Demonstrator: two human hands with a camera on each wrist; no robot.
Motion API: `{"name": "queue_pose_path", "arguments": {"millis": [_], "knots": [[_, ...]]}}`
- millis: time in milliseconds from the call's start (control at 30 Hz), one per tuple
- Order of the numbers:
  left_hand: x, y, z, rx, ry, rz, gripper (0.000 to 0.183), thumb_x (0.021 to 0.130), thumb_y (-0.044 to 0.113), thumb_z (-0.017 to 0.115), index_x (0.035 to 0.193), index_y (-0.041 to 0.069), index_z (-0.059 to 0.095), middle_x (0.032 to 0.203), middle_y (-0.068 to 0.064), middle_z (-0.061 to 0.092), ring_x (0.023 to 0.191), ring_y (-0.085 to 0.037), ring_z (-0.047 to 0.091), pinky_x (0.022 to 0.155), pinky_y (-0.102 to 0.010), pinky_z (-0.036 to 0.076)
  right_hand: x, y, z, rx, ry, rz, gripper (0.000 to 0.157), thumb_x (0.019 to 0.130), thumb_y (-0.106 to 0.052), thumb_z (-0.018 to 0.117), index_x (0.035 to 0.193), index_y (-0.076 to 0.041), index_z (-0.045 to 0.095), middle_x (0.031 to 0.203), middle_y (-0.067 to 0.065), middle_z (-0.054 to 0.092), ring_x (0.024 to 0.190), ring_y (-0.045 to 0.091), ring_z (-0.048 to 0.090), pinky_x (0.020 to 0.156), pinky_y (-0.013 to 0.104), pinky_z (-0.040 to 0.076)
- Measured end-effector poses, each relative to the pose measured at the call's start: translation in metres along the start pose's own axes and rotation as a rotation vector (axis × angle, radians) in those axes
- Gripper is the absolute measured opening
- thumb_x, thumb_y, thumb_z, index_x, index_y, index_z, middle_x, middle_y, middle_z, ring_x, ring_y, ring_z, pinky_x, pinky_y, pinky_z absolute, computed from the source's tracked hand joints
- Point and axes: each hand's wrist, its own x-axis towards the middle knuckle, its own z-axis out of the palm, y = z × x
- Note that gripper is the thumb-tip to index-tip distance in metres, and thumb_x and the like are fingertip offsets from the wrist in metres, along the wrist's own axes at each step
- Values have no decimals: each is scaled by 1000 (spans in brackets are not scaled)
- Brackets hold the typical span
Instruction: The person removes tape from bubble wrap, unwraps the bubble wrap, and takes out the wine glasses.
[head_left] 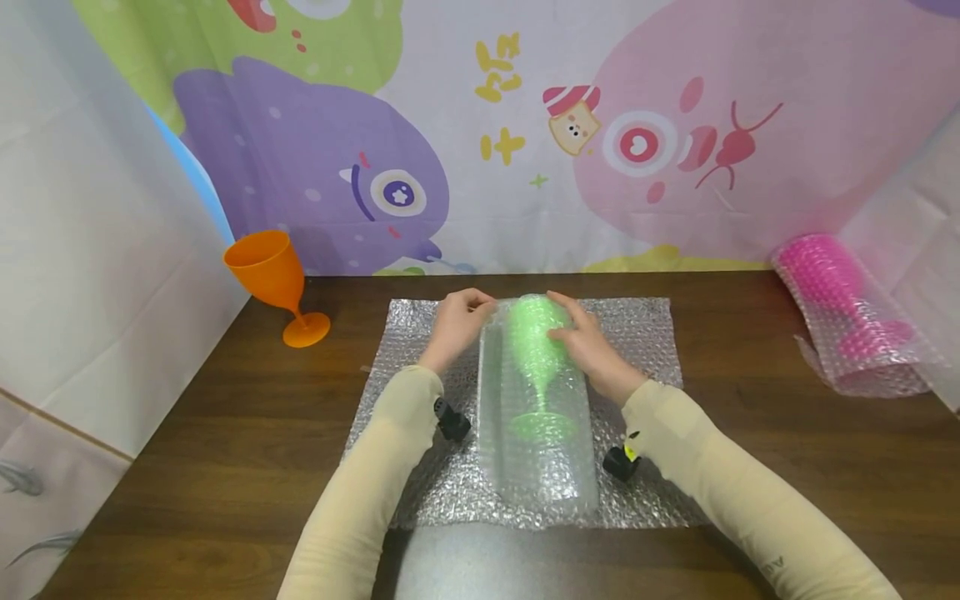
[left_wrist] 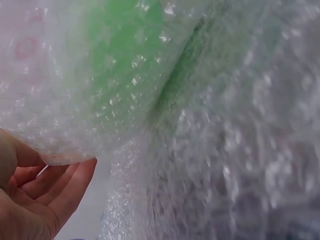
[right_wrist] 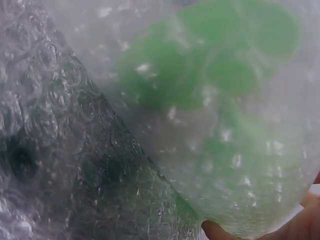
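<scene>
Green goblet (head_left: 542, 367) in bubble wrap (head_left: 495, 408) lies on flat sheet (head_left: 427, 492), long axis near-to-far, bowl (head_left: 534, 329) at far end. R hand (head_left: 590, 348), nearer, grips bowl thru wrap; L hand (head_left: 459, 325) pinches wrap's far L corner.

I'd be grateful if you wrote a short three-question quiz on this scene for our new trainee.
1. True or false: the orange goblet stands upright on its foot, unwrapped.
2. Which goblet lies between the left hand and the right hand: A) pink, B) green, C) orange?
3. Fill in: the left hand pinches an edge of the ____.

Key:
1. True.
2. B, the green goblet.
3. Bubble wrap.
</scene>
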Motion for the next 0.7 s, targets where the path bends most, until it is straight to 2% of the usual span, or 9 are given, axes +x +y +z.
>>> {"name": "queue_pose_path", "arguments": {"millis": [233, 500, 700], "knots": [[-1, -7, -5, 15, -22, 3, 16, 90, 19, 56, 94, 10, 68, 91, -6, 66, 78, -19, 61, 64, -31, 49, -2, 1, 0, -9, -8, -15, 58, 92, -9, 40, 145, -24, 22, 152, 10, 2, 139, 30, -2, 108, 57, 8], [-2, -12, -6, 60, -8, -18, 18, 90, 20, 55, 95, 8, 68, 92, -8, 67, 81, -20, 61, 70, -34, 49, -3, 3, 1, -22, 0, -10, 55, 93, -11, 39, 144, -26, 25, 150, 13, 7, 137, 33, 6, 107, 57, 12], [-6, -15, -9, 41, -5, -34, 18, 91, 18, 55, 97, 7, 67, 94, -9, 66, 80, -21, 60, 69, -35, 49, -3, 2, 1, -28, 10, -19, 55, 92, -9, 38, 144, -22, 25, 148, 16, 9, 137, 34, 7, 107, 56, 12]]}}
